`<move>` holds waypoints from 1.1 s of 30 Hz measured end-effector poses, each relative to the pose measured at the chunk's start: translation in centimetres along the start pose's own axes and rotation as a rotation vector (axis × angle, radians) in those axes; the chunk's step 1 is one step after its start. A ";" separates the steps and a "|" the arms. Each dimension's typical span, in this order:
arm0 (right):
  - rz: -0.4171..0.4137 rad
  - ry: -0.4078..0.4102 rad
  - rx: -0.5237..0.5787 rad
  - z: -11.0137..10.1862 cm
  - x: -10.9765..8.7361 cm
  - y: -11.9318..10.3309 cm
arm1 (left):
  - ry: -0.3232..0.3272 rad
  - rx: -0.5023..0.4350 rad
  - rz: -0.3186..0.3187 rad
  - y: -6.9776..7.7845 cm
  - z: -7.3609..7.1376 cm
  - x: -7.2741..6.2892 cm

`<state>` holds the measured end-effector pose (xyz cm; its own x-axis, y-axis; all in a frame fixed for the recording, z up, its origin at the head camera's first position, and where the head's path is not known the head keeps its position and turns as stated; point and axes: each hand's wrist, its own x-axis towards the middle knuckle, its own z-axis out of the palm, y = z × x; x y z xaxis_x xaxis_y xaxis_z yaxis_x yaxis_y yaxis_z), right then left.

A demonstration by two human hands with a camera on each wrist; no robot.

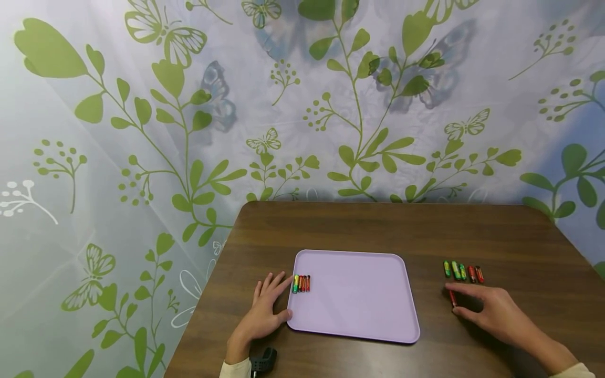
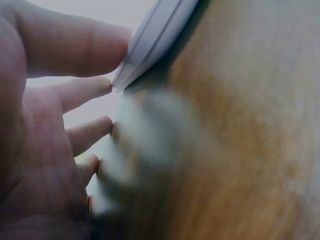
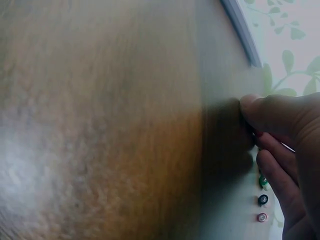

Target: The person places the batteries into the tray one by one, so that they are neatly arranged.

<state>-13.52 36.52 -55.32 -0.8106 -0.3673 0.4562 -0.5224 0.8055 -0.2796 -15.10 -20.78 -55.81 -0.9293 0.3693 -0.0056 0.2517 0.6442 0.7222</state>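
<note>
In the head view, a pale purple tray (image 1: pixel 354 299) lies on the brown wood-grained desk (image 1: pixel 378 226), just below the middle of the frame. Four batteries (image 1: pixel 303 284), one green and three reddish, stand side by side along its left side. The left hand (image 1: pixel 262 311) is at the lower centre-left, fingers spread, thumb touching the tray's lower left edge; its grip is apart. At the lower right, the right hand (image 1: pixel 501 311) pinches a red battery (image 1: pixel 453 298), index finger at the upper end and thumb at the lower, so that grip is clamped on it. Just above, a row of five batteries (image 1: pixel 462 271) lies on the desk, three green at the left and two red at the right. A black band (image 1: pixel 264 361) shows by the left wrist at the bottom edge. A cloth (image 1: pixel 293 105) with green leaves and butterflies fills the upper frame.

In the left wrist view, the thumb at the upper left touches the tray's rim at the top; the other fingers are parted below it.

In the right wrist view, thumb and fingers meet at the right edge, the pinched battery mostly hidden between them. Battery ends show at the lower right, the tray's edge at the upper right.
</note>
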 end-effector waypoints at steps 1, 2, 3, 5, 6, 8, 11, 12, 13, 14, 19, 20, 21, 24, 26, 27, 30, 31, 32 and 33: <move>-0.001 0.001 -0.002 0.0 0.0 0.0 | 0.001 -0.001 0.000 0.0 0.0 0.0; -0.007 0.003 -0.004 0.0 0.0 0.0 | 0.002 -0.002 0.000 0.1 0.0 0.0; -0.013 0.006 -0.008 0.0 0.1 0.0 | 0.002 -0.002 0.000 0.1 0.0 0.0; -0.028 0.014 -0.012 -0.1 0.3 0.0 | 0.003 -0.001 0.001 0.1 0.0 0.0; -0.038 0.020 -0.011 -0.1 0.4 0.0 | 0.003 -0.002 0.002 0.2 0.0 0.0; -0.060 0.031 -0.014 -0.3 0.7 -0.1 | 0.004 -0.004 0.005 0.2 0.0 0.0; -0.084 0.039 -0.010 -0.5 1.3 -0.3 | 0.006 -0.006 0.006 0.3 0.0 0.0; -0.089 0.037 -0.010 -0.5 1.5 -0.4 | 0.007 -0.008 0.006 0.3 0.0 -0.1; -0.093 0.035 -0.008 -0.6 1.7 -0.5 | 0.009 -0.008 0.006 0.3 0.0 -0.1; -0.097 0.032 -0.002 -0.6 2.0 -0.6 | 0.009 -0.006 0.004 0.3 0.1 -0.1; -0.131 0.027 0.023 -0.3 3.3 -1.6 | 0.015 -0.003 0.004 0.3 0.2 -0.2; -0.139 0.029 0.029 -0.2 3.6 -1.8 | 0.015 -0.003 0.004 0.3 0.2 -0.2; -0.144 0.028 0.039 -0.1 3.9 -2.1 | 0.016 -0.005 0.005 0.4 0.2 -0.2; -0.153 0.031 0.069 0.4 4.9 -2.9 | 0.020 -0.004 0.005 0.5 0.2 -0.3; -0.155 0.032 0.096 0.8 5.6 -3.5 | 0.021 -0.002 0.004 0.5 0.2 -0.3; -0.155 0.029 0.108 1.0 5.9 -3.8 | 0.020 0.001 0.003 0.5 0.2 -0.3; -0.155 0.017 0.148 1.9 7.1 -4.8 | 0.023 0.003 0.010 0.4 0.2 -0.4; -0.154 0.013 0.162 2.1 7.5 -5.1 | 0.021 0.003 0.011 0.4 0.2 -0.4; -0.155 0.008 0.174 2.4 7.9 -5.4 | 0.019 0.004 0.013 0.4 0.2 -0.4; -0.158 0.006 0.181 2.7 8.3 -5.7 | 0.018 0.004 0.015 0.3 0.3 -0.4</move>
<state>-17.96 27.63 -52.19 -0.7135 -0.4790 0.5113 -0.6822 0.6413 -0.3512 -14.58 -20.55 -55.75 -0.9301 0.3670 0.0174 0.2665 0.6413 0.7196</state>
